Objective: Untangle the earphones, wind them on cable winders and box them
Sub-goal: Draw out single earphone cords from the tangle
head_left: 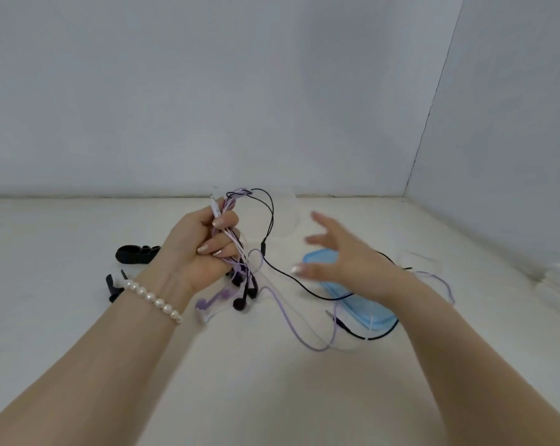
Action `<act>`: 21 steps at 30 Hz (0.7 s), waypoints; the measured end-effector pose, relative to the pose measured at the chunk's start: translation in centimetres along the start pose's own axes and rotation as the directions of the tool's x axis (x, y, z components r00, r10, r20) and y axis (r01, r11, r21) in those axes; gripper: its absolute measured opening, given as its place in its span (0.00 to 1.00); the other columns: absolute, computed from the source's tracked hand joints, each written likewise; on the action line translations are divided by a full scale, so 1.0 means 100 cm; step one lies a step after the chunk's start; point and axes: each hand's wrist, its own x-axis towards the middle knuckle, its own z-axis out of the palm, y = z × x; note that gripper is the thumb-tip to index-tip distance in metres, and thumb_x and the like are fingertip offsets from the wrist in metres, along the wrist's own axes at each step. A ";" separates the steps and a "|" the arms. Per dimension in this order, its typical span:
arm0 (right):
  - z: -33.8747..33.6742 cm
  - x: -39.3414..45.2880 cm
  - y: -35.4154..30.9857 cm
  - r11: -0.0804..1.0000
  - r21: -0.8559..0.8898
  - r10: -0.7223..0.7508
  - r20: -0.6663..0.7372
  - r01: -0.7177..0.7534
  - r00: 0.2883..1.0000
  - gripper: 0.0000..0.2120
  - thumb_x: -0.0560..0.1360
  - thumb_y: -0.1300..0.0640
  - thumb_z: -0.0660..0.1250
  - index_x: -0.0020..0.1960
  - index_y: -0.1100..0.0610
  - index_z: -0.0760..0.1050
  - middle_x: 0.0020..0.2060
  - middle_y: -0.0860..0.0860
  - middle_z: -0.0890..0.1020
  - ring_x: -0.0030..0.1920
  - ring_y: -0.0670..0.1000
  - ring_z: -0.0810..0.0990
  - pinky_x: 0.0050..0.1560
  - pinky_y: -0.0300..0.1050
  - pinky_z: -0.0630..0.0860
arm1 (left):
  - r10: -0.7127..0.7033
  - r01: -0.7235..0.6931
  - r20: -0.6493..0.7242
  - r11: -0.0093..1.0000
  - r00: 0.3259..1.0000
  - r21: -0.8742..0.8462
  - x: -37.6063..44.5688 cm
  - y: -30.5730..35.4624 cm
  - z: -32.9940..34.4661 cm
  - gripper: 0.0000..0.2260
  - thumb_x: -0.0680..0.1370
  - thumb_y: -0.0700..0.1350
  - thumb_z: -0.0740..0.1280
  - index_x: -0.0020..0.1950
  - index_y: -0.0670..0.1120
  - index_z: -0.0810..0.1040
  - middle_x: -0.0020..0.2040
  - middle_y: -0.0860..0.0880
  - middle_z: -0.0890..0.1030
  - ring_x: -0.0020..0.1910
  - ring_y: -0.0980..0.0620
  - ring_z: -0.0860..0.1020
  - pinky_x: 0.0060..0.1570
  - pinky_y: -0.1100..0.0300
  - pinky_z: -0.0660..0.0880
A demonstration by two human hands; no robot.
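My left hand (201,249) is raised above the table, fist closed around a tangled bundle of earphones (240,268) in black, purple and white. Black and purple earbuds (241,302) dangle below the fist. Loops of cable rise above it. A black cable (291,278) and purple cable (291,329) trail right across the table and over a light blue box (362,305). My right hand (343,255) hovers over that box, fingers spread and blurred, holding nothing.
Black cable winders lie left of my left wrist, one larger (137,254) and one smaller (112,286). A clear plastic piece (289,217) stands near the back wall. White walls close the table at the back and right.
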 end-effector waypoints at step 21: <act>-0.108 -0.002 0.073 0.285 0.879 0.467 -0.476 0.383 0.745 0.18 0.75 0.46 0.64 0.44 0.62 0.71 0.43 0.59 0.75 0.47 0.55 0.79 0.46 0.47 0.81 | 0.152 -0.179 -0.184 0.973 0.971 -0.144 0.000 0.020 -0.020 0.10 0.65 0.37 0.64 0.33 0.48 0.64 0.21 0.54 0.65 0.12 0.54 0.58 0.18 0.68 0.53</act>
